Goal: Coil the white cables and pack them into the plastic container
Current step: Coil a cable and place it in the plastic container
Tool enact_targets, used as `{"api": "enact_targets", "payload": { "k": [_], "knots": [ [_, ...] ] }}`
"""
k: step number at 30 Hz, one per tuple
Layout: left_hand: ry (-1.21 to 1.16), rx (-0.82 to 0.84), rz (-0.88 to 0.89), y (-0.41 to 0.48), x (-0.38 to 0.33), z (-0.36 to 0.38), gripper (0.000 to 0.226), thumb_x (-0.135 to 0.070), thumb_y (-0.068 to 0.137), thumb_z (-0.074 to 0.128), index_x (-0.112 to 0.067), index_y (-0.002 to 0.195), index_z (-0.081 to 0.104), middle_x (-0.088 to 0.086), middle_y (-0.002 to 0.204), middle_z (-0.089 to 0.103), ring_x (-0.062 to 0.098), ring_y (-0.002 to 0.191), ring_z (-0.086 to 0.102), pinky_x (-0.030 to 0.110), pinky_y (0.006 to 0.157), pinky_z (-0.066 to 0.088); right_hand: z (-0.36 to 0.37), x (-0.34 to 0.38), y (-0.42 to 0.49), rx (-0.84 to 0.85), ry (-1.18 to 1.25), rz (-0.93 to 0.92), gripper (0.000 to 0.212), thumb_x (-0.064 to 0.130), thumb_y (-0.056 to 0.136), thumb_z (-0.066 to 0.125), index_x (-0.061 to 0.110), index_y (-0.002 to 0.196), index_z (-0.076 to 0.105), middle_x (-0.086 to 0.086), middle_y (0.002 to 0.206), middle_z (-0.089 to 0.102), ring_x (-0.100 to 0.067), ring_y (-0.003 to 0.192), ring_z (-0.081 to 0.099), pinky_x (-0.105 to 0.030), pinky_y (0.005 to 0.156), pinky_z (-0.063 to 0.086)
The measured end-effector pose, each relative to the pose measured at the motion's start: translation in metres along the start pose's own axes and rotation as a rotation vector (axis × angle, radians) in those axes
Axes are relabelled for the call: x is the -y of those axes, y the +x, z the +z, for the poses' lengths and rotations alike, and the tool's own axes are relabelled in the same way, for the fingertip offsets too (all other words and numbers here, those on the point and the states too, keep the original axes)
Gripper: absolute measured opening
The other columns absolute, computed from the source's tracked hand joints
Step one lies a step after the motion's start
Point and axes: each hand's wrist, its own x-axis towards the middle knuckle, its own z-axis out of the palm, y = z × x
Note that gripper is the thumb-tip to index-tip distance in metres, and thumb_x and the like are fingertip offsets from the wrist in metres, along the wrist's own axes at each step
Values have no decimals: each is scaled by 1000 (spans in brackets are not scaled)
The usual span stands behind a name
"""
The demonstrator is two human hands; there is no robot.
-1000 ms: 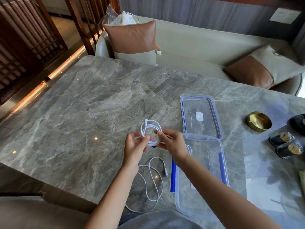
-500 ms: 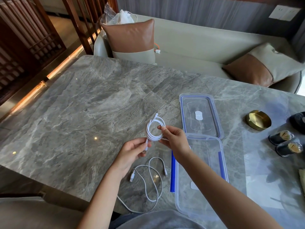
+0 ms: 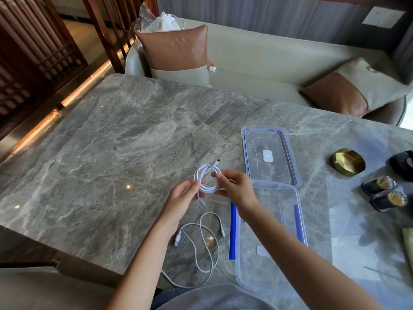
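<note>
Head view, the only one: left hand [image 3: 183,198] and right hand [image 3: 234,189] both hold one coiled cable [image 3: 206,180] in the air above the surface [image 3: 111,164], just left of the container's far end. Left hand's fingers curl round the coil's left side, w/ one plug end hanging down below them. Right hand pinches the coil's right side betw. thumb and fingertips, and the other plug pokes out at the top. Coil looks tidy, a few loops, not tied w/ anything I can see. Container [image 3: 298,198] sits open on the surface under the right forearm, blue clips folded out. No cable in it, only a small white patch on the bottom, prob. a label. Lid [image 3: 270,157] lies flat just beyond it, touching or nearly so; can't tell which. Second, loose cable [image 3: 207,242] sprawls in slack curves on the surface near the person, just left of the container, untouched, one stretch running to the near edge. Progress, as I judge it: cable no. 1 is coiled, or v. nearly, but not yet packed; cable no. 2 not begun; so under half done. Left to do: set the coil in the container w/o letting it spring open, then coil and pack the loose cable, and poss. fit the lid, though the task doesn't ask for that.
</note>
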Motion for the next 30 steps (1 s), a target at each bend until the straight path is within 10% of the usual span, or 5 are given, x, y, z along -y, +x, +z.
{"api": "enact_targets", "payload": {
  "k": [6,21,30],
  "knots": [
    [116,-54,6,5,-1,8,24,-21,96,43,-14,81,60,0,70,59,7,61,58,20,64,49,-5,3,8,29,-180,-101,31,16,88,63,10,118,63,-4,78,56,-12,67,58,-26,59,55],
    [442,3,-49,9,13,18,15,-14,80,47,-16,85,62,7,78,65,18,70,56,35,69,44,-1,-6,4,-72,-43,-101,24,16,92,56,6,73,66,-25,83,70,-25,72,66,-39,69,56],
    [240,11,-133,5,15,22,23,-12,92,47,-26,84,65,-5,78,67,11,73,63,31,70,53,-21,-7,3,96,75,138,21,14,88,62,2,105,62,-7,82,68,-10,65,68,-24,60,56]
  ]
}}
